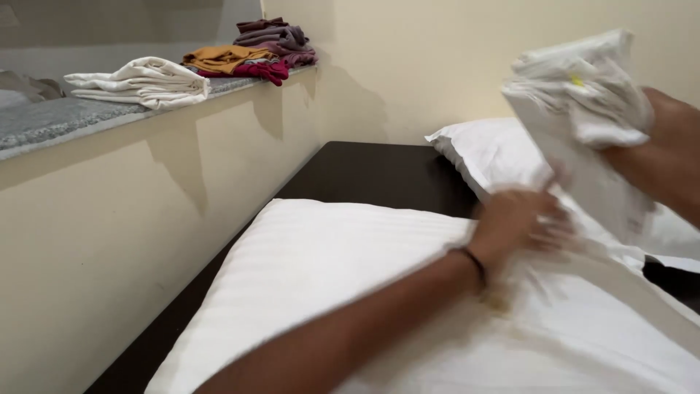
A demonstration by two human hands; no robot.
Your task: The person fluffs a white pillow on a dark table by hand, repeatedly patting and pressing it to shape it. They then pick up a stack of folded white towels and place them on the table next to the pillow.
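Note:
A large white striped pillow (321, 270) lies on a dark bed base (364, 171). My left hand (521, 222), blurred by motion, reaches over the pillow's far right corner with fingers spread, touching the white cloth there. My right arm comes in from the right edge, its hand hidden behind a bunched white cloth (583, 102) held up at the upper right. The cloth hangs down toward my left hand. A second white pillow (485, 149) lies behind, against the wall.
A cream wall runs along the left with a grey stone ledge (44, 120) on top. On the ledge lie a folded white cloth (142, 82) and a pile of orange, red and purple clothes (251, 51).

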